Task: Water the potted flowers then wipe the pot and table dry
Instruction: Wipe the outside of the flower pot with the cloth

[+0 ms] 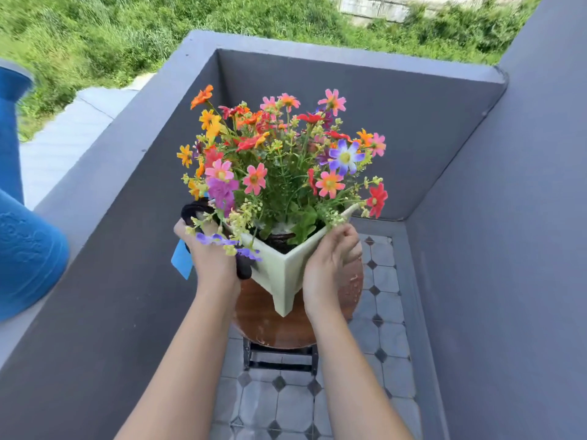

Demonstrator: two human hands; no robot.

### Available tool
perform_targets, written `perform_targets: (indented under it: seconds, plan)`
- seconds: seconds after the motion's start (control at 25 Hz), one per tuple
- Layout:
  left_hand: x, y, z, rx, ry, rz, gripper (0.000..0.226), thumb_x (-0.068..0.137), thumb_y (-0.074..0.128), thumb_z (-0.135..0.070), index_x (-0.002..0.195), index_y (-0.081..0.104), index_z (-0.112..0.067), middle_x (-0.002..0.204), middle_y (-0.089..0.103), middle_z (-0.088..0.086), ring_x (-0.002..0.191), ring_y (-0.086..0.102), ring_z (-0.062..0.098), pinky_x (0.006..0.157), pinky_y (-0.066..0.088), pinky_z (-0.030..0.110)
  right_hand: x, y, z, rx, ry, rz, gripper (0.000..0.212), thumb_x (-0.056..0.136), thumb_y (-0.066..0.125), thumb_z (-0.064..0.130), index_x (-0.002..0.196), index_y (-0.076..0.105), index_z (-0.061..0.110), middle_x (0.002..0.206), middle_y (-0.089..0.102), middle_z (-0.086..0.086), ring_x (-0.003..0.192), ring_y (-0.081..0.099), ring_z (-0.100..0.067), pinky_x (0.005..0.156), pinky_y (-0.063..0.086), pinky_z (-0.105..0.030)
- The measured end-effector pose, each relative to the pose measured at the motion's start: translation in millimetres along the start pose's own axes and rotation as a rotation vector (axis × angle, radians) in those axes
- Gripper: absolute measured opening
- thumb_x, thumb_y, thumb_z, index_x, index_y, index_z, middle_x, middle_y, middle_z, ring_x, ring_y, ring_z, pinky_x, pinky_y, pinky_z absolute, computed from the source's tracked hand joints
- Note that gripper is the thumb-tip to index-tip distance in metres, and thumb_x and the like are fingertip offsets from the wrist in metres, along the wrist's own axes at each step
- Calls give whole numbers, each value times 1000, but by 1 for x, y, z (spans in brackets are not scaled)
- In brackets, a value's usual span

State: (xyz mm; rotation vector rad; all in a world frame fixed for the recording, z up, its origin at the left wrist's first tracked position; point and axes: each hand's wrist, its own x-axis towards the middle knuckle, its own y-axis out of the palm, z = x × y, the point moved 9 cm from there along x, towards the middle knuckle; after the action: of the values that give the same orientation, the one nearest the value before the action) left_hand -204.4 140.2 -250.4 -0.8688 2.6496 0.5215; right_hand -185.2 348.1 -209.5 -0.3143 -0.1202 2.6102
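Head view: both hands grip a pale green square flower pot (279,274) of colourful flowers (279,160) over a round brown table (270,325). The left hand (211,252) presses a dark cloth (243,268), perhaps a rag, against the pot's left wall; the right hand (327,265) clasps the right wall. A blue watering can (22,249) stands on the grey ledge (95,173).

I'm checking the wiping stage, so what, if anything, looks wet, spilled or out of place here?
Pale specks and streaks on the round brown table look like water still to be wiped. The square pot sits corner-on toward the camera, held on both sides by the left hand and right hand. A dark cloth is bunched under the left hand.
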Motion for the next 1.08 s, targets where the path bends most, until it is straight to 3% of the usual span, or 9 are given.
perform_targets:
  seconds: [0.16,0.24,0.32,0.44,0.6,0.76,0.96,1.0,1.08]
  plan:
    - [-7,-3,-7,122,142,-126,40,74,37,-46,111,33,-32,82,40,20,66,40,29,58,32,41,-5,7,7,85,-99,105,53,97,22,47,146,23,24,140,22,11,127,22,8,108,16,-18]
    - [-15,-3,-15,190,197,-183,35,81,33,-49,113,35,-37,86,46,12,79,46,30,69,35,44,-4,11,1,114,-105,188,79,84,32,66,150,13,26,153,15,16,142,10,3,118,9,-28]
    - [-30,6,-28,252,269,-185,28,94,34,-37,121,36,-29,87,51,-5,83,49,24,76,36,34,-2,13,-8,169,-31,267,87,79,52,58,151,11,28,155,19,13,141,20,-1,116,17,-28]
    - [-50,17,-43,359,424,-156,28,98,36,-30,123,39,-18,99,56,-4,97,54,23,82,39,36,1,2,-10,186,69,208,62,89,53,22,146,28,24,134,41,12,125,40,-6,98,28,-22]
    - [-57,20,-40,429,559,-94,36,92,39,-26,126,43,-12,113,56,1,111,50,27,99,39,44,3,-14,-6,103,207,64,48,93,46,21,140,41,15,130,49,-1,125,45,-20,81,24,-19]
    - [-79,28,-43,666,832,-103,47,93,41,-18,137,43,-2,129,52,20,112,39,25,101,24,18,4,-17,2,-66,251,59,32,77,40,37,105,47,22,100,52,-1,92,46,-23,62,29,-29]
    - [-126,68,-20,962,1354,113,46,87,37,10,132,40,0,108,56,21,98,43,32,92,33,33,13,-14,-2,-60,259,85,39,82,42,33,118,53,22,103,52,1,98,47,-24,85,38,-36]
    - [-120,65,-21,975,1340,106,47,87,37,10,133,39,-2,112,59,24,104,44,32,92,32,32,16,-13,-2,-47,255,100,32,77,42,33,104,56,24,98,50,1,91,46,-23,82,38,-37]
    - [-86,38,-36,820,1033,-52,51,88,40,6,137,40,-6,121,60,26,104,39,25,87,31,28,20,-10,-1,-11,240,127,9,62,41,33,65,49,30,76,44,5,70,39,-19,64,32,-32]
